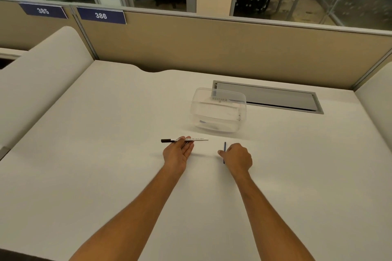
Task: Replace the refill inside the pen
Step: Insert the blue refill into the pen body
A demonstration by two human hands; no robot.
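A white pen (198,139) with a black cap end at its left lies crosswise in the fingers of my left hand (177,153), palm turned up, just above the white desk (106,165). My right hand (237,158) is curled shut around a thin dark blue refill (224,146), which stands nearly upright; its top sticks out above my thumb and its lower end shows below it. The two hands are a short gap apart.
A clear plastic container (219,110) holding what looks like paper stands behind the hands. A grey cable hatch (275,97) is set into the desk behind it. Beige partitions (191,44) close off the back and sides.
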